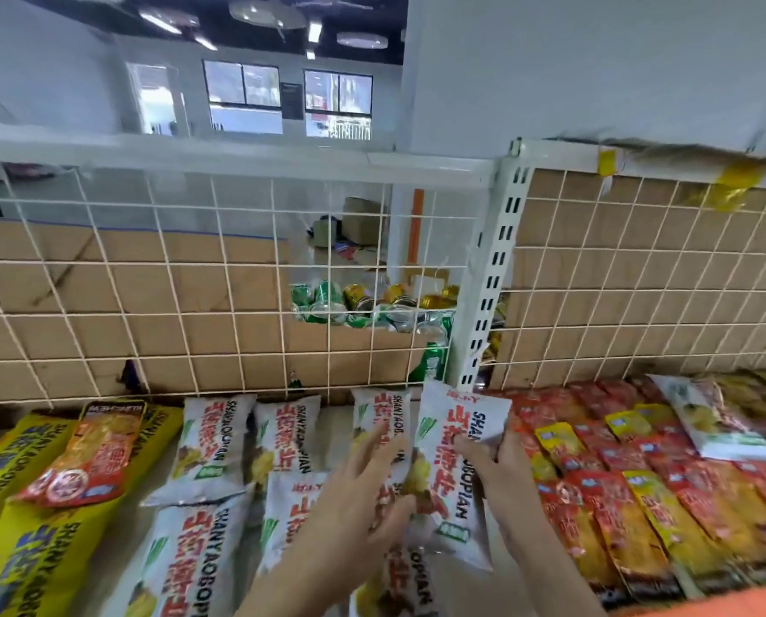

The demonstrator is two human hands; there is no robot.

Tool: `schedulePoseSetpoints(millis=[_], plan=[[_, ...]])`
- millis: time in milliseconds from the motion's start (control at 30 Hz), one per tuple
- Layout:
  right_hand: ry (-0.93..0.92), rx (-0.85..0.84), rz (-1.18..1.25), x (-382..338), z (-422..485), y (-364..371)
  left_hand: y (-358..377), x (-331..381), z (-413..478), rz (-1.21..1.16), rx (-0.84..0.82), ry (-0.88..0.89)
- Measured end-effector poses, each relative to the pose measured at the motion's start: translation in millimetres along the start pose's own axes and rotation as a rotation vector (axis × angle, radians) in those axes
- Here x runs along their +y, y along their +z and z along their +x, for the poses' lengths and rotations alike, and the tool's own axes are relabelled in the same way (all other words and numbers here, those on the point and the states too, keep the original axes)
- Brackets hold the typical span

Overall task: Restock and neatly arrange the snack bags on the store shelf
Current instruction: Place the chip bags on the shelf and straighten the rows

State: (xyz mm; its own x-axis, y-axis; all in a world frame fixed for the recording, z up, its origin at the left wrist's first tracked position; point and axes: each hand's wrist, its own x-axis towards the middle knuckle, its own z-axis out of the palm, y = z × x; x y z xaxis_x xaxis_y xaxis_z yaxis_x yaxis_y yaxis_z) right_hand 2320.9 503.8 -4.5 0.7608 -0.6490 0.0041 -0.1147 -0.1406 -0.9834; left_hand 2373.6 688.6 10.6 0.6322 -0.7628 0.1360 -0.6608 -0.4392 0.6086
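Several white snack bags with red lettering lie on the shelf (336, 420) in rows. My right hand (501, 469) grips one white bag (454, 443) by its right edge, holding it tilted above the row. My left hand (354, 496) has its fingers spread and lies flat on another white bag (383, 416) just left of the held one. More white bags lie at the left: one (214, 443) at the back and one (185, 563) in front of it.
Yellow bags (29, 527) with an orange pack (92, 456) on top lie at the far left. Red and yellow packets (617, 483) fill the right side. A white wire grid (194, 282) backs the shelf, with an upright post (492, 282) and cans (372, 305) behind it.
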Motion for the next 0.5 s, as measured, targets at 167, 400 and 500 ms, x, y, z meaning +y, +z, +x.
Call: schedulePoseSetpoints(millis=[167,400,500], plan=[[0.062,-0.016,0.036,19.8,59.0,-21.8,21.7,-11.3,15.4,0.26,-0.007,-0.246],[0.099,-0.15,-0.265,37.6,101.9,3.3,37.8,-17.9,16.0,0.384,0.038,-0.27],[0.091,-0.096,-0.291,44.9,107.2,16.5,36.9,-15.4,14.3,0.406,0.02,-0.279]])
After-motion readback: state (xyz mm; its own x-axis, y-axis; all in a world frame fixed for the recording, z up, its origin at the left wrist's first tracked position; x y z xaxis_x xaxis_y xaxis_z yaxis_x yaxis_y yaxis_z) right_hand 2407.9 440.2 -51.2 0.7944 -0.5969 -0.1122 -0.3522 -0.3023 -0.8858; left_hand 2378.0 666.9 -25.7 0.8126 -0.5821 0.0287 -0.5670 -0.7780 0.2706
